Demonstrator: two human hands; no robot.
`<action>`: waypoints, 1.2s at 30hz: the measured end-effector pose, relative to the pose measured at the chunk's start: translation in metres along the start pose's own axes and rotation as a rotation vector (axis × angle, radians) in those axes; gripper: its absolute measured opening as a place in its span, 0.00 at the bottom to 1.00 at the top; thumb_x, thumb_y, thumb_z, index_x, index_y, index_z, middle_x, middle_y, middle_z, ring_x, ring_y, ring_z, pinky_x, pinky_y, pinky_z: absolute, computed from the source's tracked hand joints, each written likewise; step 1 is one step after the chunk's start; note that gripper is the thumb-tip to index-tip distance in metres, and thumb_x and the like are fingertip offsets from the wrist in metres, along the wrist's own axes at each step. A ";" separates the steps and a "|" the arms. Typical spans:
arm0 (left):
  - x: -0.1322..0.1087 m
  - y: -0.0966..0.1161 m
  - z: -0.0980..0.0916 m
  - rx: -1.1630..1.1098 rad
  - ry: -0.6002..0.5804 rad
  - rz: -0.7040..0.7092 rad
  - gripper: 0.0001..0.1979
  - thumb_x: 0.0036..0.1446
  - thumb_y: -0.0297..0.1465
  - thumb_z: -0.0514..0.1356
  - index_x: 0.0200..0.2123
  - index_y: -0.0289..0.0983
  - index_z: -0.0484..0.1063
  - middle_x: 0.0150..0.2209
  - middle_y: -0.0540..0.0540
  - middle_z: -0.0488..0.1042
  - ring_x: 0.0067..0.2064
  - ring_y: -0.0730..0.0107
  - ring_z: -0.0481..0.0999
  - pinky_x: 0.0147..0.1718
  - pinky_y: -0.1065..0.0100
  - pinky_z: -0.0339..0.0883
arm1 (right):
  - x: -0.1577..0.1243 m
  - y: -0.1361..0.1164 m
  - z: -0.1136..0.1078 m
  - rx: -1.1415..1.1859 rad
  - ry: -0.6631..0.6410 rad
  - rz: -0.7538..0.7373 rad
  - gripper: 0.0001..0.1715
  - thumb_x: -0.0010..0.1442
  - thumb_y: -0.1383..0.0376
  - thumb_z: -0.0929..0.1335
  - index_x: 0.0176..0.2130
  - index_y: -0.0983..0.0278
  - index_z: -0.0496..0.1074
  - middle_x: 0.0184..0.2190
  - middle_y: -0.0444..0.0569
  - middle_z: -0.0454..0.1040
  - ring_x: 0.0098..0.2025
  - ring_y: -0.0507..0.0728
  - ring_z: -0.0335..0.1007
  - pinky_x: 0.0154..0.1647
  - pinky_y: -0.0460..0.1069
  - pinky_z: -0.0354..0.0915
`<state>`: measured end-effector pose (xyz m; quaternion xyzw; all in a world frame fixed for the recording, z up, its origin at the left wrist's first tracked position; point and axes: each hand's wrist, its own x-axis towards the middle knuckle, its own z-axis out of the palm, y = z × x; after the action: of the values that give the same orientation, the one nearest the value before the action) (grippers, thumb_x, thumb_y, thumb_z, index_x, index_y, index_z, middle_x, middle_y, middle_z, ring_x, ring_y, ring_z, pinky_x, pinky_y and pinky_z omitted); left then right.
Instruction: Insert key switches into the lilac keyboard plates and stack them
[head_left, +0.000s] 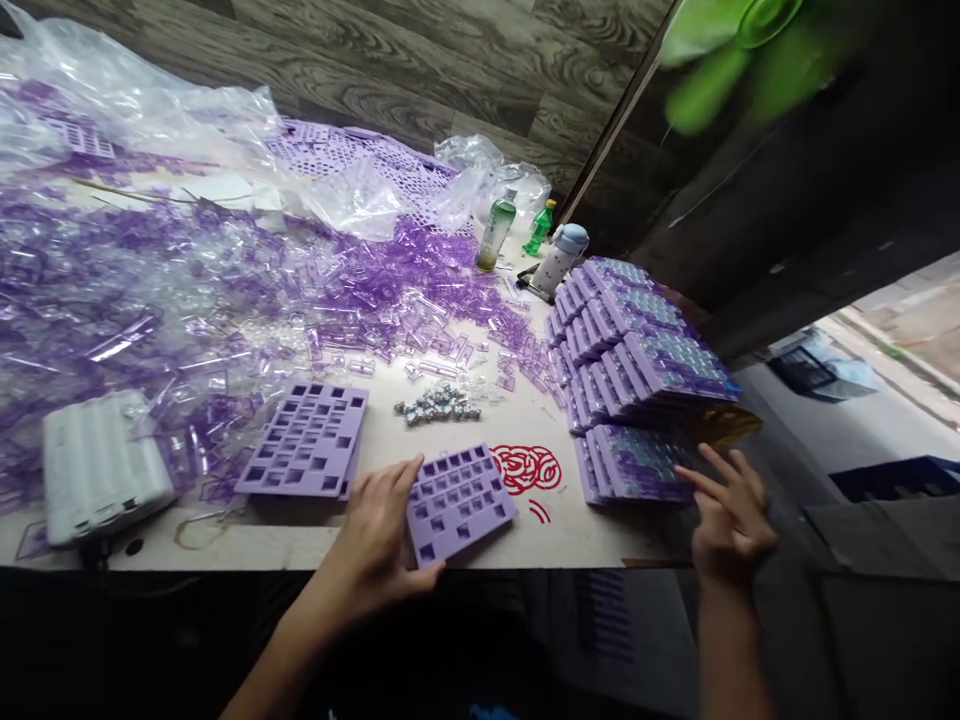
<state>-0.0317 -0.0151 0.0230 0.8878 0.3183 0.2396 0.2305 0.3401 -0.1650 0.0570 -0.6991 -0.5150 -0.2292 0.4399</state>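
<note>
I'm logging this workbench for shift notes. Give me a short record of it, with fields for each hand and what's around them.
left hand: holds the edge of a purple grid plate on the table
right hand: open, fingers spread beside the stacked purple plates; contact unclear
nearby: second purple grid plate; small pile of grey parts
further off: loose translucent purple pieces; white block; green bottle; lidded flask

Wood-grain boards (420, 70) are running way past the fingers (709, 487), green fan's (750, 50) hanging above them, blue crate's (892, 478) sitting off to their right.
</note>
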 end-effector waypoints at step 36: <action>-0.002 -0.018 0.013 -0.040 -0.114 -0.053 0.53 0.45 0.37 0.63 0.64 0.36 0.29 0.64 0.32 0.43 0.64 0.48 0.45 0.58 0.46 0.50 | 0.053 -0.185 0.262 0.281 -1.003 -0.587 0.04 0.54 0.67 0.72 0.33 0.66 0.75 0.33 0.51 0.71 0.39 0.58 0.63 0.41 0.53 0.61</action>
<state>-0.0342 -0.0074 0.0018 0.8864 0.3233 0.1886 0.2725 0.1544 0.1007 0.0351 -0.4856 -0.8569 0.0871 0.1493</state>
